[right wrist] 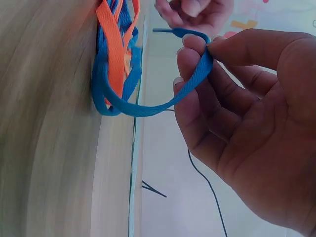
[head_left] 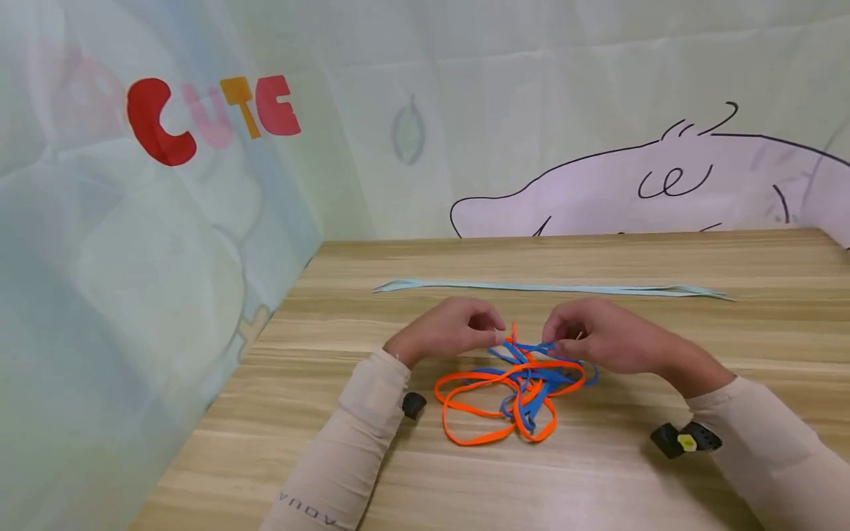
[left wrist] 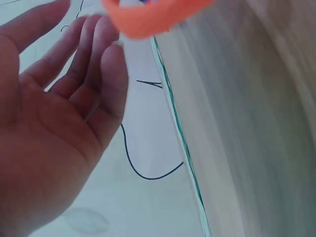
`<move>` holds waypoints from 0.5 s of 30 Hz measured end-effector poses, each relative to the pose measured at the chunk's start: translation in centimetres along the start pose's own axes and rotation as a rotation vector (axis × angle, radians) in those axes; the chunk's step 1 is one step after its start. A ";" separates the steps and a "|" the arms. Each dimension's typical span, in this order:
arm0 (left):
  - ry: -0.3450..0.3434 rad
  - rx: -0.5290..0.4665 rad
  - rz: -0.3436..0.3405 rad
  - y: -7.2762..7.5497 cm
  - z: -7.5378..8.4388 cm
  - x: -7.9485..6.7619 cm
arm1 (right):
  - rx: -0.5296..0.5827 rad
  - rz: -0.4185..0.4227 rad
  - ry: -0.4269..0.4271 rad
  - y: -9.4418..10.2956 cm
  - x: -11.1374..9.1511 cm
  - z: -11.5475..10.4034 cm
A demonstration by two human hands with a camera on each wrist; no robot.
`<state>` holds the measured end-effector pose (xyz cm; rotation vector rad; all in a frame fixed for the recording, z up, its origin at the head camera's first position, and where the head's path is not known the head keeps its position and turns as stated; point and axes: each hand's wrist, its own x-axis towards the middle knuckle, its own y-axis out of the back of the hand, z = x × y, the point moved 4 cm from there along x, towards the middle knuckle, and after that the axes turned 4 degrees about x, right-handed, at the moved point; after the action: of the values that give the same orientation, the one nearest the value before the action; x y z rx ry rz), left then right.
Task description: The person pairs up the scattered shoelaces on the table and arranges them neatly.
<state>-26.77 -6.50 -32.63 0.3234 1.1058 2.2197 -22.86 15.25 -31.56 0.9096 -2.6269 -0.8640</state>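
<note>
Sleeve [head_left: 341, 442] marked "AQUA"; blue lace [right wrist: 143, 109] and orange lace [right wrist: 116, 59] tangled on worktop [head_left: 584, 464].
Right hand [head_left: 607, 335] pinches the blue lace; left hand [head_left: 451, 328], fingers relaxed, hovers near. Pale lace [head_left: 531, 287] lies beyond; wall [head_left: 358, 147] reads "CUTE".

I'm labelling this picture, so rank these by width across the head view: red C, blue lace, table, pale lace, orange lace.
Widest first:
1. Table
2. Pale lace
3. Orange lace and blue lace: tangled, too alike to rank
4. Red C
</note>
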 end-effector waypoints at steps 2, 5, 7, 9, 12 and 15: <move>-0.015 -0.004 0.029 0.0 0.3 0.0 | 0.011 -0.006 0.009 -0.2 0.0 -0.2; -0.063 -0.002 0.062 0.0 0.8 0.0 | 0.035 -0.010 0.020 -0.4 0.0 -0.4; -0.104 -0.013 0.065 0.0 1.2 0.1 | 0.048 -0.012 0.029 -0.5 0.0 -0.6; -0.140 -0.028 0.056 -0.1 1.5 0.1 | 0.068 -0.019 0.041 -0.7 -0.1 -0.9; -0.186 -0.070 0.018 -0.4 2.1 0.1 | 0.077 -0.023 0.062 -0.9 -0.2 -1.2; -0.213 -0.101 -0.013 -0.6 2.7 0.0 | 0.079 -0.024 0.082 -1.1 -0.2 -1.6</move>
<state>-25.21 -4.56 -31.48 0.4953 0.8767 2.1628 -21.57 13.99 -30.96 0.9767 -2.6007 -0.7164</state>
